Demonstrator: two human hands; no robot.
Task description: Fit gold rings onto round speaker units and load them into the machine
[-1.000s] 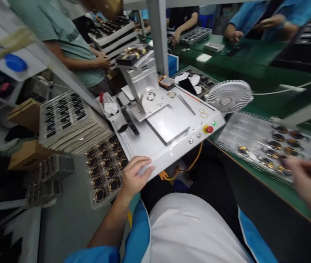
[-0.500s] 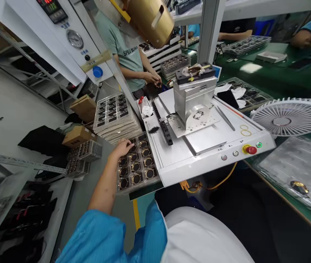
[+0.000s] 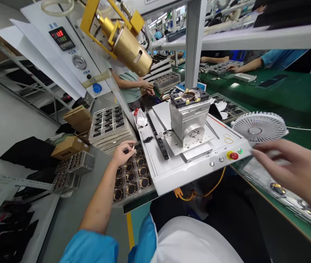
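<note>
At the left, my left hand (image 3: pixel 123 153) is over the far left part of a clear tray (image 3: pixel 133 196) that holds several round black parts with gold rims (image 3: pixel 130 176). Its thumb and forefinger meet in a pinch; what is between them, if anything, I cannot make out. My right hand (image 3: pixel 292 168) is at the right with fingers stretched forward, somewhat blurred, and no object shows in it. Its fingertips are close to the lit green button (image 3: pixel 240 151) on the white machine's front panel; whether they touch the panel's corner I cannot tell. A red emergency button (image 3: pixel 234 156) is beside the green one.
A metal fixture block (image 3: pixel 189 120) stands on the white machine base, with a gold cylindrical head (image 3: pixel 133 51) above it. Stacked trays (image 3: pixel 108 126) are at the left. A white fan (image 3: pixel 259 128) lies at the right. Another person's hands (image 3: pixel 146 87) are behind the machine.
My right hand has come into view from the right, up to the panel's corner. My left hand has lifted slightly and its fingers have drawn into a pinch. The camera view has shifted.
</note>
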